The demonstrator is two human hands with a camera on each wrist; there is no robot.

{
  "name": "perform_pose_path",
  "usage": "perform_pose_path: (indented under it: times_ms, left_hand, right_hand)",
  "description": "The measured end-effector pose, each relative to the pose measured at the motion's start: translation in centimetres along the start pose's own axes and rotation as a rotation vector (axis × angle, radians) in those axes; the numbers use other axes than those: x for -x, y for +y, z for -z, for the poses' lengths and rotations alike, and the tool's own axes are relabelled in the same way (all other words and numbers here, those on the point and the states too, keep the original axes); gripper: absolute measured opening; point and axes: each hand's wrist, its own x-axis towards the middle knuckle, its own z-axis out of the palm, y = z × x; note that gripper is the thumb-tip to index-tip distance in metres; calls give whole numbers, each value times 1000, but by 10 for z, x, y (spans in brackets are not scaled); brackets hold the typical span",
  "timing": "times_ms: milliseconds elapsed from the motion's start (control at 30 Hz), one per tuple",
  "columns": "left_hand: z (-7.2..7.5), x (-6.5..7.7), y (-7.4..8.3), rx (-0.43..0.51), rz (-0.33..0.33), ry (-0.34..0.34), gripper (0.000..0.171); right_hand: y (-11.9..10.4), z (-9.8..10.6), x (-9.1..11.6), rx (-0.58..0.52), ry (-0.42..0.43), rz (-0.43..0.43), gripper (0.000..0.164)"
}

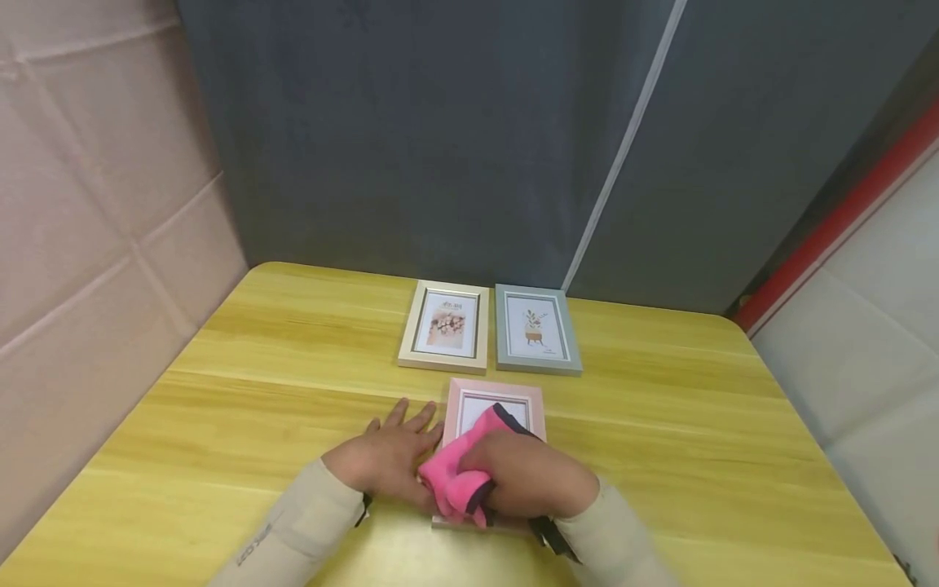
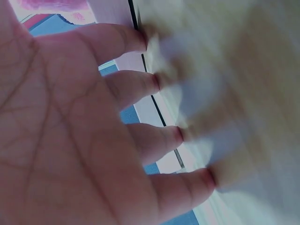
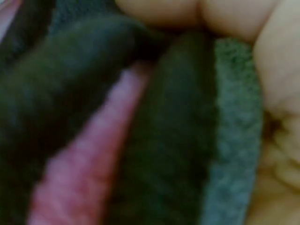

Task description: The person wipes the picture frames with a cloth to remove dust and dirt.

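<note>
A pink picture frame (image 1: 496, 387) lies face up near the front of the table. My right hand (image 1: 524, 477) grips a bunched pink cloth (image 1: 455, 469) with dark edging and holds it on the frame's lower part, covering much of the picture. Up close in the right wrist view, curled fingers hold the folded cloth (image 3: 173, 131). Along the frame's left side, my left hand (image 1: 394, 455) rests with fingers spread. In the left wrist view its fingertips meet the tabletop beside the frame's edge; the palm (image 2: 61, 126) holds nothing.
Behind the pink frame lie a cream picture frame (image 1: 407, 330) and a grey-blue picture frame (image 1: 502, 334), side by side and face up. The yellow wood-grain table (image 1: 697, 448) meets a dark grey panel (image 1: 411, 147) at the back. A pale covering (image 1: 95, 187) hangs at the left.
</note>
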Motion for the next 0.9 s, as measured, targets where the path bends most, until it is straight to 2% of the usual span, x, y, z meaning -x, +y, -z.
perform_pose_path:
  times_ms: [133, 200, 300, 400, 500, 700, 900]
  left_hand:
    - [0, 0, -1, 32, 6, 1, 109]
    - [1, 0, -1, 53, 9, -2, 103]
    - [1, 1, -1, 57, 4, -3, 93]
    - [2, 1, -2, 38, -7, -1, 91]
    - [2, 1, -3, 25, -10, -1, 101]
    - [1, 1, -4, 14, -9, 0, 103]
    - [1, 1, -4, 29, -6, 4, 103]
  right_hand:
    - [-2, -3, -4, -4, 51, -85, 29]
    - [-1, -3, -5, -3, 66, -147, 27]
    - [4, -4, -5, 14, 71, -249, 23]
    - [12, -7, -7, 40, 86, -291, 26]
    - [18, -9, -9, 47, 107, -300, 31]
    - [24, -10, -10, 2, 113, -310, 31]
    - [23, 0, -5, -60, 173, -225, 11]
